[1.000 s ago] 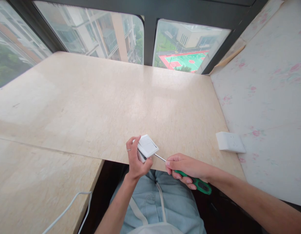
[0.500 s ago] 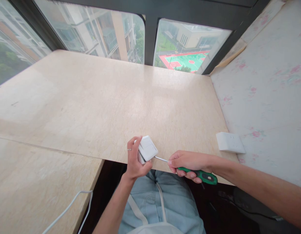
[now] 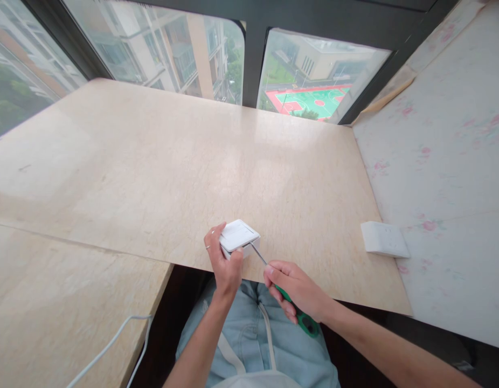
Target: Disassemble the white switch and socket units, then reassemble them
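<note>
A white wall switch on a white back box is gripped by my left hand near the counter's front edge. Its front plate faces up, and a dark gap shows between plate and box on the near side. My right hand is closed round a screwdriver with a green and black handle. The thin metal shaft points up and left, its tip at the gap on the switch's near right side. Whether the tip is inside the gap I cannot tell.
A beige stone counter runs back to the windows. At the right, a white socket box stands against the flowered wall. A white cable hangs over the lower left counter's edge.
The switch has turned in my left hand so its plate lies flatter. My right hand has swung left and down, and the screwdriver now points more steeply upward at the near side.
</note>
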`<state>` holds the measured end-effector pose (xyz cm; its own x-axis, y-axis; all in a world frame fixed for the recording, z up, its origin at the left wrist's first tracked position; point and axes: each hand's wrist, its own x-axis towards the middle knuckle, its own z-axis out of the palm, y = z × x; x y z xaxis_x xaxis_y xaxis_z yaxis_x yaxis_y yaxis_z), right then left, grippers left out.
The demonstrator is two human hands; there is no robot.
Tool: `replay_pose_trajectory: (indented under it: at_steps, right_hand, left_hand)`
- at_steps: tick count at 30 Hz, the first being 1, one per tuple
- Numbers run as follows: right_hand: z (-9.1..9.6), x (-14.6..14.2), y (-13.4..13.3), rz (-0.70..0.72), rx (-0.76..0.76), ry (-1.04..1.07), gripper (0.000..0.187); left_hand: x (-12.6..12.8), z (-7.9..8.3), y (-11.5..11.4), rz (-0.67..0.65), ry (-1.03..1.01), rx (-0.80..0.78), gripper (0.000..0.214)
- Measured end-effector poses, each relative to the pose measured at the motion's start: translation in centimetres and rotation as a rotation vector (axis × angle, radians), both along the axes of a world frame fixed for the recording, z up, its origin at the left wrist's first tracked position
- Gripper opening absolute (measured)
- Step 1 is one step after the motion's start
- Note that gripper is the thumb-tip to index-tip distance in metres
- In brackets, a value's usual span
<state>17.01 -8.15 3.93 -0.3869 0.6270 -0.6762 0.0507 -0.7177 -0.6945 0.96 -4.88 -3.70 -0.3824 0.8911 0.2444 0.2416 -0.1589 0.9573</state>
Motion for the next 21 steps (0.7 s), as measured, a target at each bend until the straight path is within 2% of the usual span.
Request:
replay_pose_trajectory:
  at_steps: [3,6,10,14,18,21]
  right_hand:
    - [-1.2,-1.5,-1.1,-0.126,0.044,0.022,0.046]
    - [-2.0,-2.3,-1.6,-0.163,0.092,0.002,0.048]
    - [-2.3,-2.4,-1.7,-0.156,0.134,-0.073,0.048]
    - [-2.0,-1.7,-1.5,-0.112,0.086,-0.122,0.043]
    - [-1.7,-1.1,-1.1,-0.053,0.103,-0.134,0.040]
    - [-1.8,-1.2,-1.1,-0.083,0.072,-0.081,0.043]
  left_hand:
    - [0.4,0.4,0.1,0.024,-0.019,-0.018,0.054]
    - [0.5,0.6,0.0,0.032,0.011,-0.009,0.054]
    - [0.6,0.3,-0.4,0.026,0.089,0.018,0.056]
    - [0.6,-0.1,-0.6,-0.003,0.164,0.061,0.060]
    - [0.3,-0.3,-0.6,-0.020,0.155,0.049,0.060]
    - [0.2,-0.4,-0.6,-0.011,0.143,0.051,0.060]
